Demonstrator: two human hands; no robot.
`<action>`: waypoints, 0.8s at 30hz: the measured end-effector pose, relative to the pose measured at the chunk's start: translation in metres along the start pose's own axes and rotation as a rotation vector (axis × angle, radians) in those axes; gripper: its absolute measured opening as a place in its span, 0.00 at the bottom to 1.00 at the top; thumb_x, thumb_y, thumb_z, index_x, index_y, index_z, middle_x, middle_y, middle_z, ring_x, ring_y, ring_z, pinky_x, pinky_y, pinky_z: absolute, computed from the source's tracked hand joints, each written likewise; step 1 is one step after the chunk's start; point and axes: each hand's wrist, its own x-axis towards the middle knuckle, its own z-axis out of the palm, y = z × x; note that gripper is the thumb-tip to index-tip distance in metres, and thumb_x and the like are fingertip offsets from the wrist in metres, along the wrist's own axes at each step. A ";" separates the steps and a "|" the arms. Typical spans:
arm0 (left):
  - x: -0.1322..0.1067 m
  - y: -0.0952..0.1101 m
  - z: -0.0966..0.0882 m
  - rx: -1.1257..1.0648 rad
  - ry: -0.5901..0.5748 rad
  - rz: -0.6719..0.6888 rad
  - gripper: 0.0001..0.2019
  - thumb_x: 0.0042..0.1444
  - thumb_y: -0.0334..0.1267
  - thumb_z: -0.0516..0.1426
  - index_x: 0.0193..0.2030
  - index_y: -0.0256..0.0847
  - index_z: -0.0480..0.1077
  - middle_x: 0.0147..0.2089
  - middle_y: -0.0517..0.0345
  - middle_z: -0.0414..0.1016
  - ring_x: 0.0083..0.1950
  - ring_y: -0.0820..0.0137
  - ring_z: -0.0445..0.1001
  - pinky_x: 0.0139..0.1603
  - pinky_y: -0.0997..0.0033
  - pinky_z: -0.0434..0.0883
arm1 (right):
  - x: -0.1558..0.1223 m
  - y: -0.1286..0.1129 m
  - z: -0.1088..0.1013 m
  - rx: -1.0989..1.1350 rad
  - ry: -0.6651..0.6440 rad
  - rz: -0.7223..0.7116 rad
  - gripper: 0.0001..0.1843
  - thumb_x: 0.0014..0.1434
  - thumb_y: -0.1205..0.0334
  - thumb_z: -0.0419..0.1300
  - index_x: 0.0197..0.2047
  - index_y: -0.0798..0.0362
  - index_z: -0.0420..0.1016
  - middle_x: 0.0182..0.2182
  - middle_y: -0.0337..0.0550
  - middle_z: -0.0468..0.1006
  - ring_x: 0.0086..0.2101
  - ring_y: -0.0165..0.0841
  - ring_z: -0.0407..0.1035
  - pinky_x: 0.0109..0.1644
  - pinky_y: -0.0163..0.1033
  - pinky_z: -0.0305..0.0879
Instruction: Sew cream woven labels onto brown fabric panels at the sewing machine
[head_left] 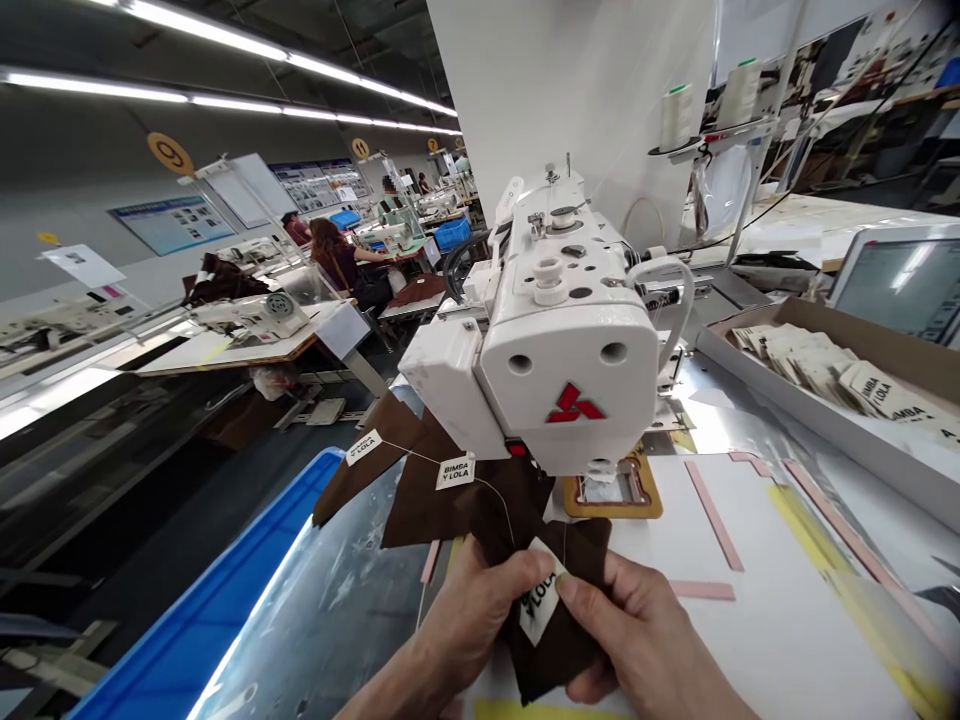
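Observation:
Both my hands hold a brown fabric piece (pixel 559 640) with a white "BIMBA Y LOLA" label (pixel 541 603) sewn on it, low in the view in front of the white sewing machine (pixel 570 350). My left hand (pixel 469 610) pinches the fabric at the label's left edge. My right hand (pixel 645 635) grips it from the right, thumb on the label. Thread links this piece to two other labelled brown pieces (pixel 420 490) lying to the left of the machine head.
A cardboard tray of loose labels (pixel 825 370) sits at right beside a screen (pixel 900 285). An orange clamp frame (pixel 611 495) lies under the needle. A blue bin (pixel 217 620) stands at lower left. Other people work at machines in the far background.

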 end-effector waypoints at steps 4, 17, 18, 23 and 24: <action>0.000 -0.002 -0.002 0.005 -0.011 0.003 0.18 0.51 0.44 0.70 0.45 0.38 0.76 0.38 0.53 0.78 0.36 0.62 0.77 0.39 0.66 0.73 | -0.001 -0.002 0.001 0.022 -0.010 -0.019 0.33 0.63 0.30 0.61 0.46 0.55 0.76 0.30 0.43 0.81 0.25 0.32 0.75 0.29 0.34 0.72; 0.000 0.007 0.000 0.020 -0.088 -0.009 0.18 0.47 0.42 0.70 0.42 0.34 0.77 0.35 0.50 0.79 0.34 0.62 0.76 0.34 0.66 0.73 | -0.003 -0.002 -0.001 0.042 -0.036 -0.039 0.31 0.63 0.31 0.62 0.42 0.54 0.76 0.28 0.43 0.81 0.26 0.32 0.75 0.30 0.35 0.72; 0.000 0.006 0.000 0.035 -0.076 -0.009 0.17 0.48 0.42 0.69 0.42 0.35 0.76 0.34 0.50 0.79 0.33 0.62 0.76 0.34 0.66 0.73 | -0.003 -0.002 -0.001 0.032 -0.032 -0.040 0.31 0.63 0.31 0.62 0.42 0.54 0.76 0.29 0.44 0.81 0.26 0.32 0.75 0.30 0.35 0.72; -0.002 0.001 -0.001 0.126 -0.023 0.033 0.15 0.52 0.43 0.67 0.43 0.36 0.76 0.35 0.53 0.78 0.35 0.62 0.76 0.34 0.67 0.73 | -0.005 -0.005 0.001 0.024 -0.023 -0.049 0.29 0.64 0.32 0.61 0.42 0.54 0.75 0.31 0.43 0.81 0.28 0.33 0.76 0.32 0.36 0.73; -0.003 0.001 -0.001 0.130 -0.021 0.044 0.15 0.52 0.43 0.66 0.43 0.36 0.77 0.35 0.53 0.78 0.35 0.63 0.75 0.34 0.67 0.73 | -0.005 -0.005 0.001 0.026 -0.025 -0.051 0.29 0.64 0.32 0.61 0.42 0.54 0.75 0.31 0.43 0.81 0.28 0.33 0.76 0.32 0.35 0.73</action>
